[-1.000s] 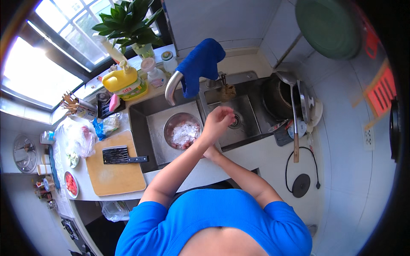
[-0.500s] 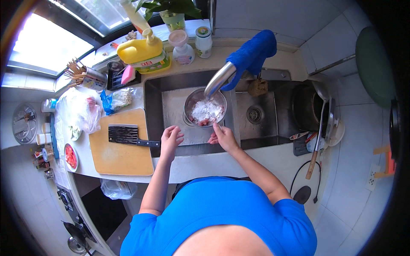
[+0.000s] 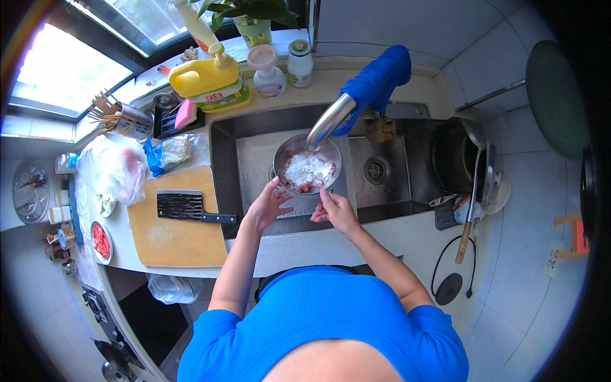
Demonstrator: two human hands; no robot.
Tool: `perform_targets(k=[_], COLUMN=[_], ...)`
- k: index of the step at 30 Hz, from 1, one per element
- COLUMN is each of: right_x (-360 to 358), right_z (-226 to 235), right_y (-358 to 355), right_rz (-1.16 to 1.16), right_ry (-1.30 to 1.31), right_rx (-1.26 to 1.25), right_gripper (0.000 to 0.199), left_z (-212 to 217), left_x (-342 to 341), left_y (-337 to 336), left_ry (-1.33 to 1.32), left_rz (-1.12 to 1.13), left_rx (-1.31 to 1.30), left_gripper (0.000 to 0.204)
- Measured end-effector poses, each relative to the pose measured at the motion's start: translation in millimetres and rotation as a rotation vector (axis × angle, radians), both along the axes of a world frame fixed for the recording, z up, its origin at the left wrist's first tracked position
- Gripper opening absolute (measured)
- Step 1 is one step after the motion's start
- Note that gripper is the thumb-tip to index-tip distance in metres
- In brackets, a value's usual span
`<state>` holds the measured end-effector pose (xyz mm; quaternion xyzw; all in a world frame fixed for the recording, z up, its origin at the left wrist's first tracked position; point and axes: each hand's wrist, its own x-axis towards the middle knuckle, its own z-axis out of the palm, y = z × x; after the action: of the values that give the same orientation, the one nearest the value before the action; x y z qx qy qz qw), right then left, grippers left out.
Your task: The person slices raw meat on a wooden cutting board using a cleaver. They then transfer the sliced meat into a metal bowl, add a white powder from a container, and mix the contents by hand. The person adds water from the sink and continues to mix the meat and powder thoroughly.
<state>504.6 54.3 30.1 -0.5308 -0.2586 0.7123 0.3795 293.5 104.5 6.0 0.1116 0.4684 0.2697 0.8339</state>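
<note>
A round metal bowl (image 3: 278, 159) sits in the left basin of the sink, below the tap (image 3: 330, 121). White powder (image 3: 308, 169) lies over pinkish pieces that look like raw meat (image 3: 305, 188) inside it. My right hand (image 3: 338, 213) pinches the bowl's near right rim, thumb on top and fingers curled below. At the near left side of the bowl, my left hand (image 3: 268, 207) has its fingers spread, one fingertip at or close to the rim; whether it touches cannot be made out. It holds nothing.
Left of the sink, a cleaver (image 3: 181, 205) lies on a wooden cutting board (image 3: 172, 245). A plate of red pieces (image 3: 101, 242) and plastic bags (image 3: 111, 167) stand beyond. A blue cloth (image 3: 380, 76) hangs over the tap. A dark pot (image 3: 453, 156) occupies the sink's right end.
My left hand has moved up and right to the bowl, its fingers spreading. My right hand stays at the rim. The whole view has shifted slightly.
</note>
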Motion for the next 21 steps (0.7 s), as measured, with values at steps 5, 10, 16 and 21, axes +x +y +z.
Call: perform_targets(k=[5, 10, 16, 21], right_x=[2, 4, 23, 98], right_z=[2, -2, -6, -29], right_y=[3, 5, 18, 89], right_rz=[0.02, 0.03, 0.104, -0.258], right_ry=[0.006, -0.011, -0.212, -0.82], right_rx=[0.007, 0.002, 0.051, 0.414], right_gripper=[0.048, 0.048, 0.04, 0.023], left_z=[-7, -26, -21, -4], left_x=[-1, -3, 8, 14], left_y=[10, 14, 20, 26], left_ry=[-0.093, -0.139, -0.012, 0.03], left_rz=[-0.04, 0.036, 0.159, 0.234], left_rx=[-0.024, 0.017, 0.11, 0.281], left_gripper=[0.063, 0.053, 0.053, 0.053])
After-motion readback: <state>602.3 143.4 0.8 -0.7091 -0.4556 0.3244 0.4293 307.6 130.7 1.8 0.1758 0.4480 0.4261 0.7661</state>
